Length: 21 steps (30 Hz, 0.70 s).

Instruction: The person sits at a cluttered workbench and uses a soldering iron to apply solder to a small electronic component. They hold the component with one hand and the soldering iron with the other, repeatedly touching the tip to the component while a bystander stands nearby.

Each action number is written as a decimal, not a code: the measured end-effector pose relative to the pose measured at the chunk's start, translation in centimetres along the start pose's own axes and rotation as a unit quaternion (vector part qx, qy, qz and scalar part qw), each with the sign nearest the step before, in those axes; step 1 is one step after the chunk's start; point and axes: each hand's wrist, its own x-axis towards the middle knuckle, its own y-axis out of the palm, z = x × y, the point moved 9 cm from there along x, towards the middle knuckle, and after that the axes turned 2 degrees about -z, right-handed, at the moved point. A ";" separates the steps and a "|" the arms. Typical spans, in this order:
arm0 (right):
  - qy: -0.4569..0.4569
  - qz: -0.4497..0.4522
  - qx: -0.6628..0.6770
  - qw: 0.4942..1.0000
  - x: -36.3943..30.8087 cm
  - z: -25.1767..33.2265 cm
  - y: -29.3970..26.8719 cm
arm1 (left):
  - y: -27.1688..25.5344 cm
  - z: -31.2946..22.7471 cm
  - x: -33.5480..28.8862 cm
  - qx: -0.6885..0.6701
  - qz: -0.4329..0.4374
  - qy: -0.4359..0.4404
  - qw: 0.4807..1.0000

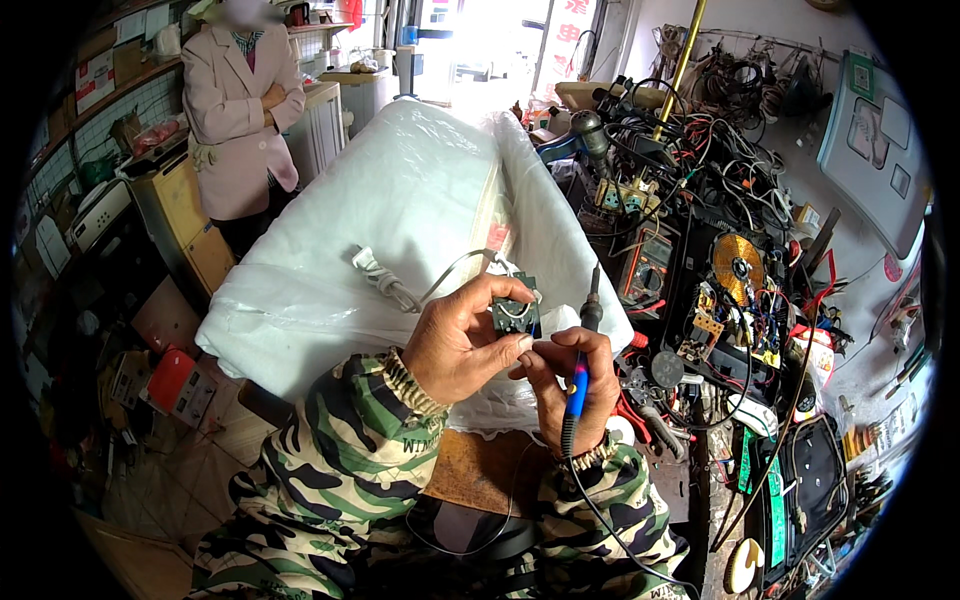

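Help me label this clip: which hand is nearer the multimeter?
Right. The right hand, holding the soldering iron, is below and left of the multimeter in the picture; the left hand is farther left.

The left hand (455, 345) covers part of the dark green block (503, 322); whether the fingertips of the right hand (596, 393) pinch anything beside it is too small to tell; a finger hides part of the soldering iron (577, 388); the lower edge cuts off both camouflage sleeves (335, 445); the standing person's (240, 120) head is blurred, the lower legs hidden; glare washes out the doorway (490, 60).
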 end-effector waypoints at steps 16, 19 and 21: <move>-0.043 -0.029 -0.080 0.995 0.0 0.4 -0.9 | -0.5 -0.7 0.1 0.093 -0.011 0.013 0.995; -0.025 -0.030 -0.085 0.996 0.1 0.5 -0.9 | -0.4 -1.3 0.1 0.110 -0.014 0.023 0.994; -0.028 -0.027 -0.088 0.995 0.1 0.6 -0.9 | -0.4 -1.4 0.1 0.120 -0.016 0.040 0.992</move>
